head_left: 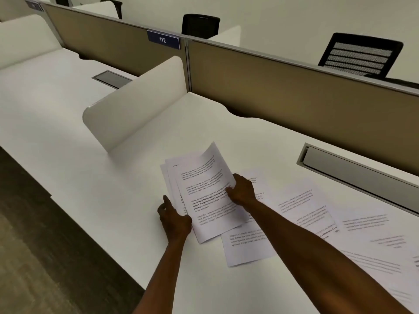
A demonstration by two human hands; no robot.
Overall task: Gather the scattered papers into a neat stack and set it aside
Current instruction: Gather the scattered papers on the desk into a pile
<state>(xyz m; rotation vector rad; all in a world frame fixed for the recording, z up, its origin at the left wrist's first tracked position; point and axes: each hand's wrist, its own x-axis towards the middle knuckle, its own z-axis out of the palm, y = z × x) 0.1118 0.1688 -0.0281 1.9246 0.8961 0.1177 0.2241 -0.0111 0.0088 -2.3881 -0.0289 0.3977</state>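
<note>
My left hand (174, 217) and my right hand (241, 191) are both bare, with no glove, ring or watch on them. Behind each grip my forearms are uncovered too. No sleeve comes into view up to the picture's lower edge.

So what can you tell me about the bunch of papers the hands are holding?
The bunch of papers is a few white printed sheets, fanned unevenly. The top sheet curls up at its far end. The left hand steadies the left edge, the right hand pinches the right edge. It sits over the white desk, overlapping a loose sheet.
</note>
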